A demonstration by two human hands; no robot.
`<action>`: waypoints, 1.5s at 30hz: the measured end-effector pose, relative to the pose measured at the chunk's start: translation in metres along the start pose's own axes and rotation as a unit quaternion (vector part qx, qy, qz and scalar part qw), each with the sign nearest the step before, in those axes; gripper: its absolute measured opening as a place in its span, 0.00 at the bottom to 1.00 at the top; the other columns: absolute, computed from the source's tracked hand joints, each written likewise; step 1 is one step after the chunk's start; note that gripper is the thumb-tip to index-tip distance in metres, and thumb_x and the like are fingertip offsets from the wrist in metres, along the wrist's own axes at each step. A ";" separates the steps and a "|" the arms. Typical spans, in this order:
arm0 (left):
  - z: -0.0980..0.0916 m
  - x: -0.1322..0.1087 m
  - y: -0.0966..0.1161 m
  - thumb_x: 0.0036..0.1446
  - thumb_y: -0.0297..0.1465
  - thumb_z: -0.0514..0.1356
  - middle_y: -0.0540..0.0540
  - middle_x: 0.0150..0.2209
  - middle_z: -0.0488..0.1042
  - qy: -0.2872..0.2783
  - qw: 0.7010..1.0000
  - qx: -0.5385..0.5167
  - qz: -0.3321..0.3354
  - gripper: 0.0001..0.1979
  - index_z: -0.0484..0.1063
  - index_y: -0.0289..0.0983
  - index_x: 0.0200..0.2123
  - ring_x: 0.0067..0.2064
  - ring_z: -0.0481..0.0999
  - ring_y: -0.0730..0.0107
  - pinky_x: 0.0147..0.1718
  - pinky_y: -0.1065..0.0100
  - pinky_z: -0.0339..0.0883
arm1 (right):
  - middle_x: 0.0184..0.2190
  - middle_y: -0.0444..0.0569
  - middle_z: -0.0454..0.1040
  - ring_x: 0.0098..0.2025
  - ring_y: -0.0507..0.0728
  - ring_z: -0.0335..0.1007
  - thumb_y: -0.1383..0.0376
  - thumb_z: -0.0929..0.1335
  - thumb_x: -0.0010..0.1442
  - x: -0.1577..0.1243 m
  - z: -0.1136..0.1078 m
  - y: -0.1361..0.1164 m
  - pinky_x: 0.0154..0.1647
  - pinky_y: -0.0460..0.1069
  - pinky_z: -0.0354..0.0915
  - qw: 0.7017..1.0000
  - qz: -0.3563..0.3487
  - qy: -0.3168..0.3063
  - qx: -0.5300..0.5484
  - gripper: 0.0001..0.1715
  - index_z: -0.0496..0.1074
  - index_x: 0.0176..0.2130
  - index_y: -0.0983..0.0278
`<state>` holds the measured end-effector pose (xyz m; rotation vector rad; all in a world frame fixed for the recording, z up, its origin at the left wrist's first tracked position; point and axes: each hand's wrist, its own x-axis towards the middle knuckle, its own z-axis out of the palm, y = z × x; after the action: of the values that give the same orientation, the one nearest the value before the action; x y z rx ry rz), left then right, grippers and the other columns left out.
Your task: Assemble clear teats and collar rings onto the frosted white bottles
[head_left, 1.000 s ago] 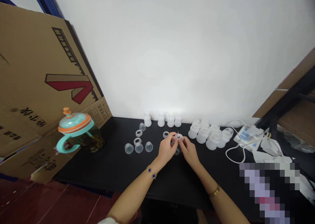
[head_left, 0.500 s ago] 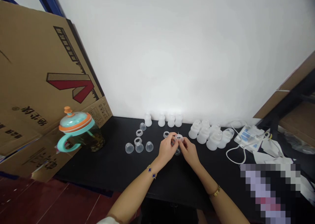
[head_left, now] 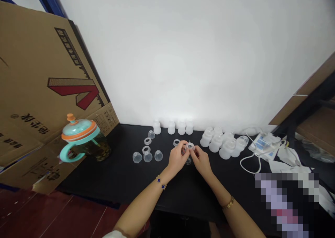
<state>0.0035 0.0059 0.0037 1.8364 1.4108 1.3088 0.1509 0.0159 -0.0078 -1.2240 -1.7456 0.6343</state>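
Observation:
Over the middle of the black table (head_left: pixel 123 175), my left hand (head_left: pixel 177 159) and my right hand (head_left: pixel 201 161) meet, fingertips pinched together on a small clear plastic ring part (head_left: pixel 190 146). Another clear piece (head_left: pixel 188 161) lies just under the hands. A loose ring (head_left: pixel 176 142) sits just beyond my left hand. Left of the hands lie clear caps (head_left: pixel 148 156) and rings (head_left: pixel 147 141). A bracelet shows on each wrist.
Small white bottles (head_left: pixel 171 127) line the wall, and a cluster of larger ones (head_left: pixel 222 142) stands at the right. A teal and orange jug (head_left: pixel 82 140) stands left, before a leaning cardboard box (head_left: pixel 39 91). A white device with cable (head_left: pixel 263 145) lies at the right.

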 end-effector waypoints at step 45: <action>-0.002 -0.001 0.003 0.65 0.34 0.56 0.53 0.31 0.75 -0.001 1.000 -0.027 0.004 0.08 0.71 0.41 0.45 0.30 0.75 0.72 0.32 0.72 0.66 | 0.21 0.40 0.67 0.23 0.52 0.61 0.50 0.62 0.67 -0.001 0.001 0.000 0.26 0.46 0.54 1.000 -0.006 0.007 -0.014 0.21 0.67 0.29 0.60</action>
<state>0.0033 0.0031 0.0067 1.8088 1.3553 1.3343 0.1506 0.0148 -0.0085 -1.2328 -1.7549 0.5942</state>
